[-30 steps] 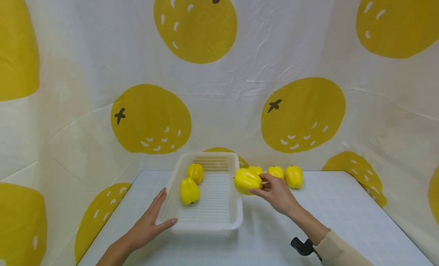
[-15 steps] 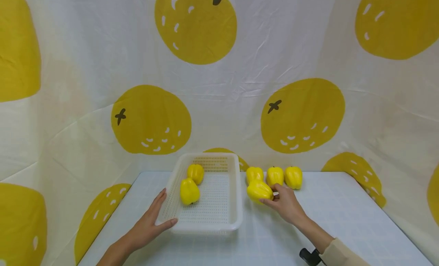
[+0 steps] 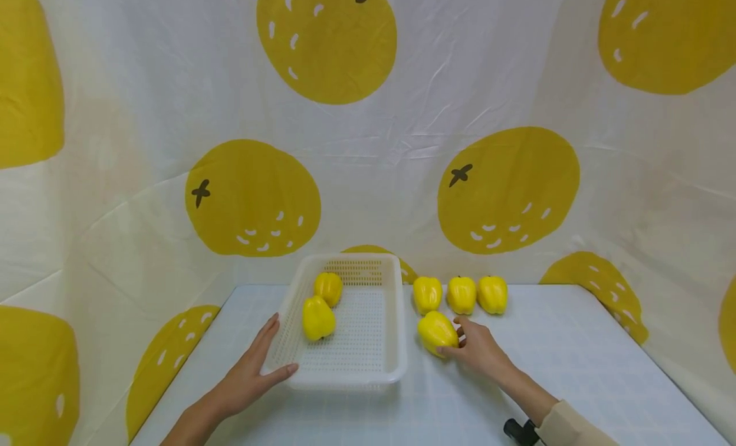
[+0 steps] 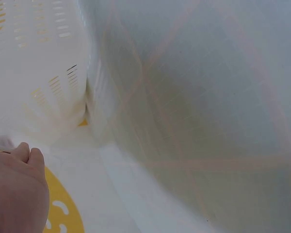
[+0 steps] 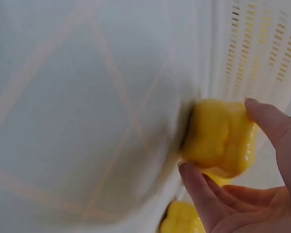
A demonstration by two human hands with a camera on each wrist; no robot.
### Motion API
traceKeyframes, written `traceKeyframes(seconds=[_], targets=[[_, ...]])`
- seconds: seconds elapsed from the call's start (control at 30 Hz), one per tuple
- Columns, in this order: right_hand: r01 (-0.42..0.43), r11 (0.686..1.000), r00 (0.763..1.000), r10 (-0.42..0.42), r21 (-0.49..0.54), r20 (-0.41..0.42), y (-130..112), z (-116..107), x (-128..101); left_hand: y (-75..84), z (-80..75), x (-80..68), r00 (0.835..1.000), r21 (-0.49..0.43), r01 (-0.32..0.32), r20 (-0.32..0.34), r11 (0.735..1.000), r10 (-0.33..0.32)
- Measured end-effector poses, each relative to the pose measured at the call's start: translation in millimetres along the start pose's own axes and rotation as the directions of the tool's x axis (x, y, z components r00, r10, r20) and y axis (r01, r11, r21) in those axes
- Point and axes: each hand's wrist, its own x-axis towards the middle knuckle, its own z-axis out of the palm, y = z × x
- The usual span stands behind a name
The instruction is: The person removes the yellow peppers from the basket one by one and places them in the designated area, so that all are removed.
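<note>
Pepper [image 3: 437, 331] pinched between thumb and fingers of right hand [image 3: 477, 349], lying on table [image 3: 575, 369] just right of basket [image 3: 397, 369], with flat left hand [image 3: 253, 372] touching basket's near left corner.

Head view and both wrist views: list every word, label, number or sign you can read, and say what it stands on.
None: no readable text in any view.
The white basket, the yellow peppers and the pepper held by the right hand carry no label.
The cloth backdrop shows only printed yellow fruit shapes, no letters or numbers.
</note>
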Motion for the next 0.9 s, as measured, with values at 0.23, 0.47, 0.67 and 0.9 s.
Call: traceKeyframes(seconds=[0.23,0.47,0.67,0.9], targets=[[-0.033,0.999,0.996,0.032,0.017,0.087,-2.3,2.6,-5.3,0.3,-0.4,0.6,1.0,-0.006,0.024,0.014,1.0,-0.024],[0.008,0.999,0.995,-0.011,0.032,0.103,-4.2,3.4,-8.1,1.2,-0.5,1.4,1.0,-0.009,0.023,0.013,1.0,-0.023],[0.03,0.999,0.994,-0.033,0.034,0.104,-6.9,3.4,-8.0,1.1,-0.6,0.9,1.0,-0.005,0.011,0.004,1.0,-0.011],[0.008,1.0,0.994,-0.009,0.017,0.108,-8.1,4.6,-7.1,-1.1,0.8,1.0,1.0,-0.008,0.008,0.006,1.0,-0.008]])
